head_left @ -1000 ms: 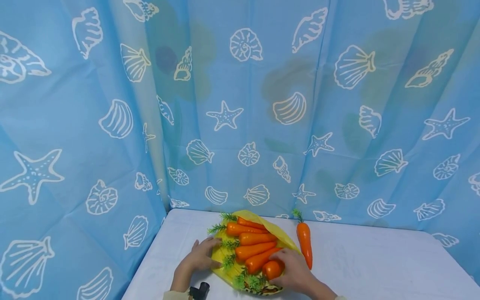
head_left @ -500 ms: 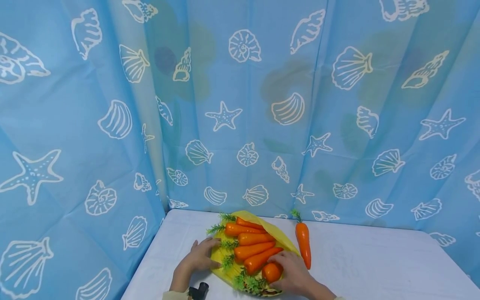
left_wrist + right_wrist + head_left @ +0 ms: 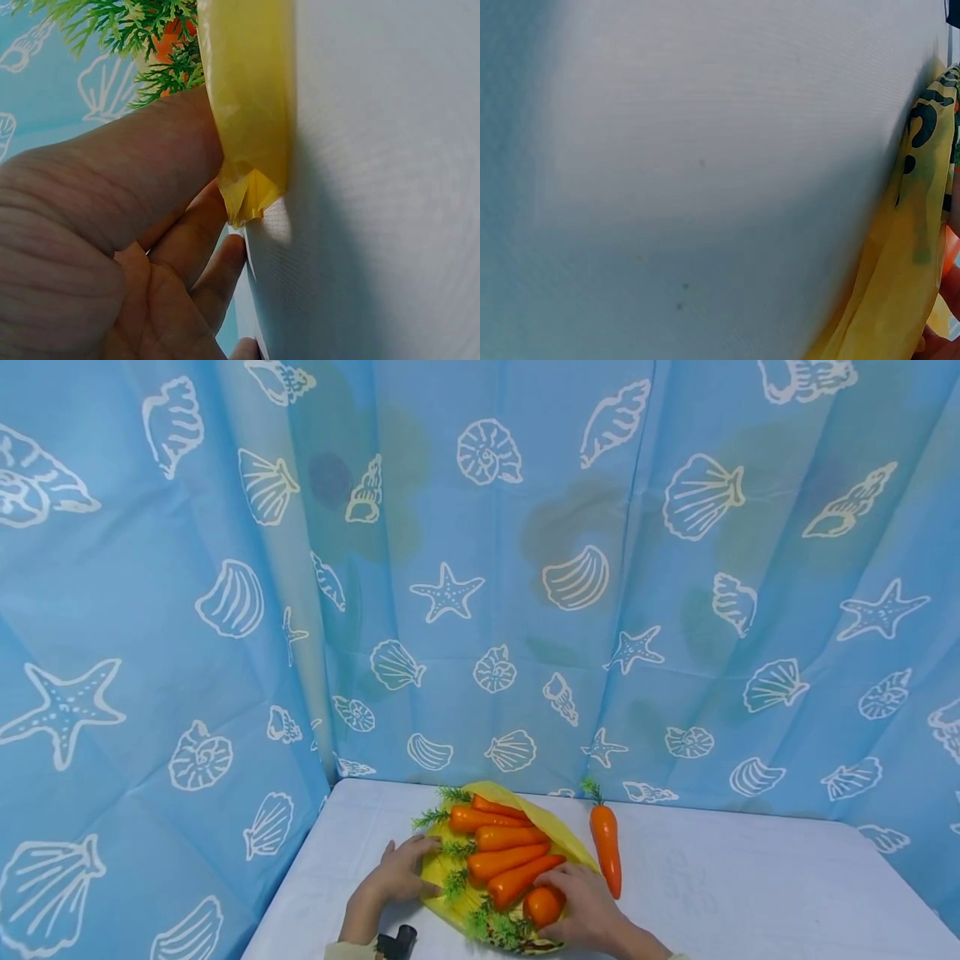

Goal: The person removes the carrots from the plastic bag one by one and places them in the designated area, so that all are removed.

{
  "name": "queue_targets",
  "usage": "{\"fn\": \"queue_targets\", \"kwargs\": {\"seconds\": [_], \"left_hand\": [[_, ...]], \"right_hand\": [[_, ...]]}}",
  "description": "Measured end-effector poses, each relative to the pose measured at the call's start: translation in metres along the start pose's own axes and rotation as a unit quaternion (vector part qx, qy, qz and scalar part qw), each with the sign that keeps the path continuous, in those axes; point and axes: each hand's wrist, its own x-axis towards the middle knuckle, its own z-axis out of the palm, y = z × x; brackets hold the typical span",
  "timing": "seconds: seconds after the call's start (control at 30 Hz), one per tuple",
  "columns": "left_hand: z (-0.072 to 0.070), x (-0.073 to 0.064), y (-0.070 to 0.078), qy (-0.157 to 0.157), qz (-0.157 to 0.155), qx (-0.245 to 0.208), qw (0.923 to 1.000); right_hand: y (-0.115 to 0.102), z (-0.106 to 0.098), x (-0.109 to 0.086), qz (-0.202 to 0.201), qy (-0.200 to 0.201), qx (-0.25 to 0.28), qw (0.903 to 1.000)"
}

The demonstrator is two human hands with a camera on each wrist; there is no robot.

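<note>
In the head view a yellow plastic bag (image 3: 573, 837) lies on the table with several orange carrots (image 3: 510, 837) on it, their leafy tops to the left. My left hand (image 3: 401, 870) grips the bag's left edge, thumb and fingers set apart. The left wrist view shows a crumpled corner of yellow plastic (image 3: 251, 199) between thumb and fingers. My right hand (image 3: 583, 906) curls round the nearest carrot (image 3: 543, 906), covering its narrow end. Black print shows on the bag's side (image 3: 922, 127) in the right wrist view, where only parts of fingers appear at the edge.
A single carrot (image 3: 606, 852) lies apart on the white-covered table (image 3: 720, 877), right of the bag. Behind and to the left hangs a blue curtain (image 3: 480, 610) with shell and starfish prints. A black device (image 3: 397, 942) sits at the left wrist.
The head view has shifted very slightly. Both hands keep their places at the bag and the nearest carrot; nothing else visibly moves.
</note>
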Motion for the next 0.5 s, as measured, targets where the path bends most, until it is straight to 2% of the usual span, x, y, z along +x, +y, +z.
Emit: {"fn": "queue_targets", "kwargs": {"seconds": [0.2, 0.5], "left_hand": [[-0.0011, -0.001, -0.0012, -0.006, 0.011, -0.001, 0.9999], [-0.001, -0.0001, -0.0022, -0.008, 0.005, -0.002, 1.0]], "right_hand": [[0.0, -0.0001, 0.0007, -0.001, -0.007, 0.005, 1.0], [0.0012, 0.0004, 0.0025, 0.0, -0.019, 0.004, 0.9998]]}}
